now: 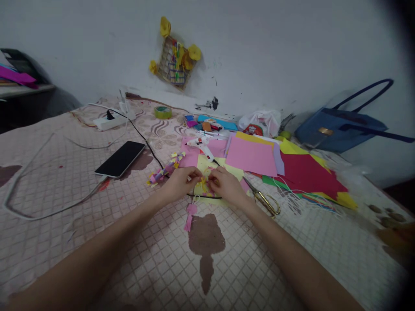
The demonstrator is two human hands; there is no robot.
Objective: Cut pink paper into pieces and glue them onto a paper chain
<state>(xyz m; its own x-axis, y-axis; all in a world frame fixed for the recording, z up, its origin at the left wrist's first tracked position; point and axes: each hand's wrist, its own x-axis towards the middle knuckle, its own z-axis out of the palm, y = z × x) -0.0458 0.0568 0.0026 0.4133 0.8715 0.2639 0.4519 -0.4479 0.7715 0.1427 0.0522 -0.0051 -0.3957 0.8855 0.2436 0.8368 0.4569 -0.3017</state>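
Note:
My left hand (181, 181) is closed in a pinch at the left side of a small yellow paper piece (203, 183). From the right, my right hand (227, 183) closes its fingertips on the same piece; its exact shape is partly hidden by my fingers. Beneath both hands lies a pale yellow paper sheet (202, 162). A pink paper tassel (190, 216) hangs toward me from this spot. Left of my left hand is a purple paper roll (165, 170) dotted with small yellow and pink pieces. Just beyond my fingers rests a white glue gun (202, 146).
Gold-handled scissors (264, 196) lie right of my right hand, near white string (298, 198). Coloured paper sheets (253, 153) spread behind them. A black cord (142, 136) runs from the power strip (112, 121). A phone (121, 159) lies left; a blue bag (343, 129) stands right.

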